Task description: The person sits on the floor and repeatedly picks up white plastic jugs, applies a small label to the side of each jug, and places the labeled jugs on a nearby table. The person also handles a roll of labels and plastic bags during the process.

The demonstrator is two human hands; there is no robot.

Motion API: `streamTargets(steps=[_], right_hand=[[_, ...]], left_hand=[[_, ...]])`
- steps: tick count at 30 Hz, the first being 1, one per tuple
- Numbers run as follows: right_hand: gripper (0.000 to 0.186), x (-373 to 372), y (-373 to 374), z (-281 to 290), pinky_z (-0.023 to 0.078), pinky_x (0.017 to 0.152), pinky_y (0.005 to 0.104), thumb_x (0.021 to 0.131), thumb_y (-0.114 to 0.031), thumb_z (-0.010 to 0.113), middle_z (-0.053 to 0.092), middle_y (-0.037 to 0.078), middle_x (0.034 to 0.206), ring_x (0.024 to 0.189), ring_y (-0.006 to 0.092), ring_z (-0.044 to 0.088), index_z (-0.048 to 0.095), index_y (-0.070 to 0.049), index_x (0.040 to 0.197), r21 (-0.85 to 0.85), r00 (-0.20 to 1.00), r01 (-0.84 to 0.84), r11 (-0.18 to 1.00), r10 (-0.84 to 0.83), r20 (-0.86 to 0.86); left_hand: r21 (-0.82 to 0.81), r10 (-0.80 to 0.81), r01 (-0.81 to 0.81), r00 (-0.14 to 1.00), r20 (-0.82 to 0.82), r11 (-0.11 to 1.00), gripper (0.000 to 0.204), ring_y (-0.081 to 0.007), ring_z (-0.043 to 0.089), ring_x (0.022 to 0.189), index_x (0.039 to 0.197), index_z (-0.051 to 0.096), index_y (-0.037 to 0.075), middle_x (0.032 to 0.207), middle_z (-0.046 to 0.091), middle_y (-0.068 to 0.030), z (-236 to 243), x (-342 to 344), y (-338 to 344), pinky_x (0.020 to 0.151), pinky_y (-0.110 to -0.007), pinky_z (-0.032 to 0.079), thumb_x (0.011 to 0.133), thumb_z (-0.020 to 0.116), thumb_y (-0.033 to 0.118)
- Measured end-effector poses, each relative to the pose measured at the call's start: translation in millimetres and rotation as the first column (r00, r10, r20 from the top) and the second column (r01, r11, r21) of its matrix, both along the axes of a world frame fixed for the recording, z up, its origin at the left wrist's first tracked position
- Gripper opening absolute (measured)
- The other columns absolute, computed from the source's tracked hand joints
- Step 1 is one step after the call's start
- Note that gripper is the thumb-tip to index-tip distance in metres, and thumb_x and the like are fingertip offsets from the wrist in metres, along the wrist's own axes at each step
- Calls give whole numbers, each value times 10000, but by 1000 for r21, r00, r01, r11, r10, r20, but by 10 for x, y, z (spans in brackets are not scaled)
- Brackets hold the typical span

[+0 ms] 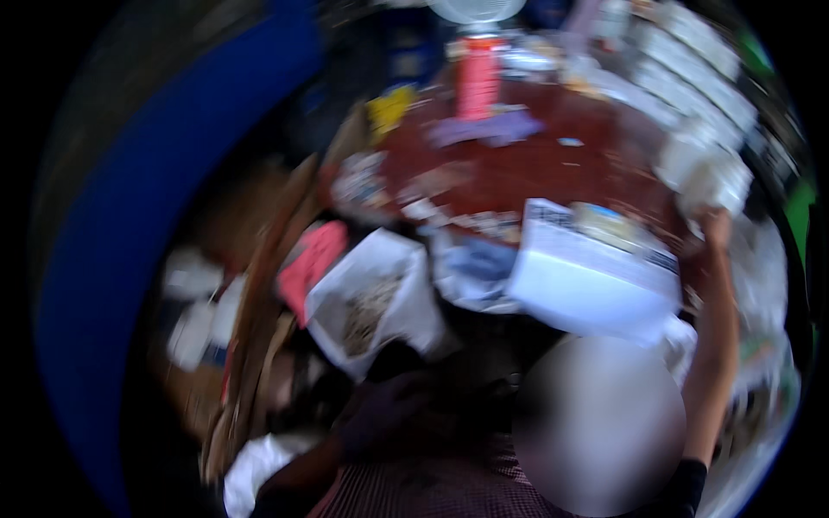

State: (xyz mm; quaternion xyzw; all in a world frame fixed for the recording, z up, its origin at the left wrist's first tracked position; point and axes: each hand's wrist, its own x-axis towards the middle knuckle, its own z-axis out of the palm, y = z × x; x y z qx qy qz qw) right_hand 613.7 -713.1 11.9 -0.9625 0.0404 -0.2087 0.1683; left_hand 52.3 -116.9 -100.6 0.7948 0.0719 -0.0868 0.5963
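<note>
White, crumpled plastic-looking bundle [721, 177] sits at the right-hand edge of the dark red tabletop [596, 164], and the right hand [715, 226] meets its lower side. Blur hides whether the fingers are clamped on it or only touching. The hands are well apart; the left hand [384, 410] is low and in shadow, near the base of a wide-mouthed white sack [414, 268] with grey-brown loose bits [371, 315] inside, and I cannot tell whether it holds anything.

Things crowd the bundle. Just beyond it rises a stack of pale, boxy packs [691, 78], and filmy, whitish plastic bags [764, 268] line the outer side of the right forearm. Left of that forearm, a large white printed sheet [596, 289] covers the table's near edge, with a pale round blur [600, 423] hiding what lies below.

Farther back stands a red cylindrical object [479, 78] with a purple cloth-like piece [488, 128] at its foot. A bright yellow item [390, 112] is near the far left corner. Beside the sack are a coral-pink cloth [315, 263] and a long brown wooden-looking edge [263, 285].
</note>
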Motion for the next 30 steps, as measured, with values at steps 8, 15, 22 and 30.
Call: streamTargets(steps=[8, 15, 22, 30], right_hand=[[513, 282, -220, -391, 557, 845, 380, 964, -155, 547, 637, 240, 1215, 1066, 295, 672, 423, -5, 1438, 227, 993, -109, 968, 94, 76], [442, -1537, -1050, -193, 519, 802, 425, 891, -327, 623, 670, 170, 1169, 984, 341, 655, 619, -76, 1256, -202, 972, 217, 955, -192, 136], [349, -3544, -1052, -266, 531, 762, 370, 962, -207, 534, 658, 158, 1174, 913, 279, 658, 607, -36, 1257, -167, 888, 461, 872, -454, 78], [286, -4140, -369, -620, 494, 609, 321, 993, -120, 509, 667, 134, 1045, 633, 195, 603, 597, 24, 1223, 0, 959, 272, 962, -271, 79]], left_hand=[[-35, 328, -341, 861, 389, 939, 382, -236, 582, 1185, 1231, 607, 14, 1263, 615, -145, -57, 36, 729, 1009, -356, 459, 885, 692, 153], [331, 631, -883, 469, 618, 333, 534, -328, 592, 1153, 1311, 540, -2, 1227, 619, -195, -360, -212, 3468, 992, -387, 463, 870, 701, 254], [787, 393, -255, 755, 525, -562, 602, -374, 394, 1362, 1497, 364, 150, 1487, 408, -200, -328, -371, 5659, 1151, -513, 279, 914, 515, 157], [851, 498, 11, 815, 297, -525, 353, -319, 470, 1236, 1243, 589, 190, 1239, 553, -101, -665, -377, 5791, 1062, -527, 325, 902, 496, 185]])
